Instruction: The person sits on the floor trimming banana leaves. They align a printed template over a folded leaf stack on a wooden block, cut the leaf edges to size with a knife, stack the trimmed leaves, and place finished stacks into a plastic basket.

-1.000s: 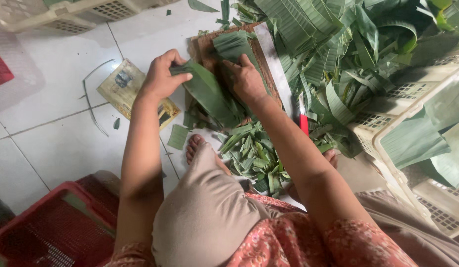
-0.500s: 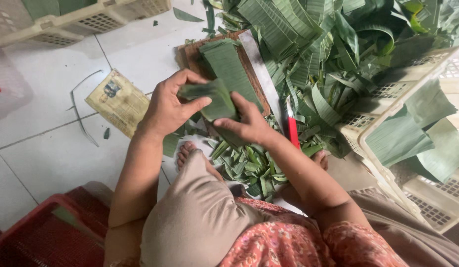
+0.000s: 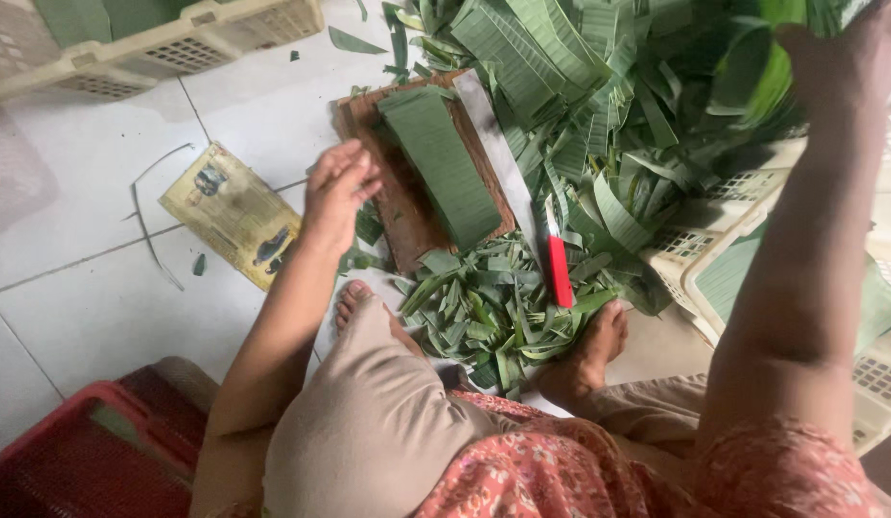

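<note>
Head view: white tile floor [image 3: 91, 317], red crate [image 3: 52, 470] at near left corner. Leaf scraps [image 3: 484, 307] between bare feet. Left hand [image 3: 338, 187] loosely open, empty, just beside board [image 3: 388, 201]. Leaf stack [image 3: 441, 163] lies on board, knife [image 3: 522, 206] along its right edge. Right hand [image 3: 848, 48] far right in leaf pile [image 3: 609, 86]; grip not discernible. Baskets [image 3: 158, 48] crowd far edge; open tiles left.

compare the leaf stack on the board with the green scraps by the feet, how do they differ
The leaf stack is neat, flat and squared, lying on the wooden board; the green scraps are a loose heap on the floor. The stack's pieces are wide strips; the scraps are narrow, curled slivers. Both are the same green leaf.
</note>
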